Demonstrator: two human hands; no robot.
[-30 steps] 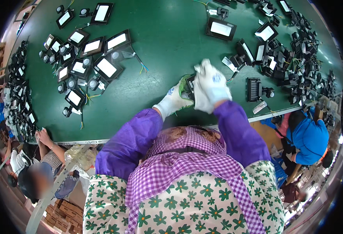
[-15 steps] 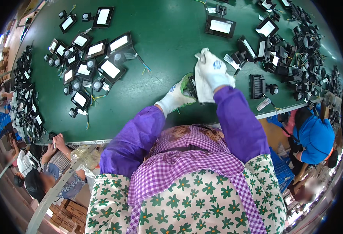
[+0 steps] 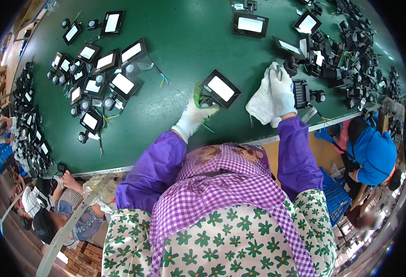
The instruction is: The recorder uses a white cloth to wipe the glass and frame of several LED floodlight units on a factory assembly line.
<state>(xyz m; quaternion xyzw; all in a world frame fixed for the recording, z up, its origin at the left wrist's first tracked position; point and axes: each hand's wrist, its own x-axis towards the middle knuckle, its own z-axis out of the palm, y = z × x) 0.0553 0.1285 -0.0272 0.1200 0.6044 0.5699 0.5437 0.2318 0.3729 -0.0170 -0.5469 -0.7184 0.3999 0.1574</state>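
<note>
My left hand (image 3: 193, 111), in a white glove with a green palm, grips a small black LED floodlight (image 3: 221, 89) by its lower left, where the fingers hide part of it. The lamp's white face is tilted up toward me. Over to the right, my gloved right hand (image 3: 284, 92) holds a crumpled white cloth (image 3: 260, 102), which hangs down on the hand's left side, apart from the lamp. Just beyond that hand, a floodlight with a finned back (image 3: 300, 93) lies on the green table (image 3: 180, 57), its round sensor (image 3: 320, 96) at its right.
Several floodlights with sensors (image 3: 123, 84) lie grouped at the left. More are heaped (image 3: 351, 69) along the right side, and a row (image 3: 30, 120) lines the left edge. Another floodlight (image 3: 250, 25) lies at the back. Co-workers (image 3: 373, 152) sit beyond both sides.
My right hand has moved right with the cloth, away from the floodlight. The lamp's white face now shows in my left hand, which has shifted slightly left.
</note>
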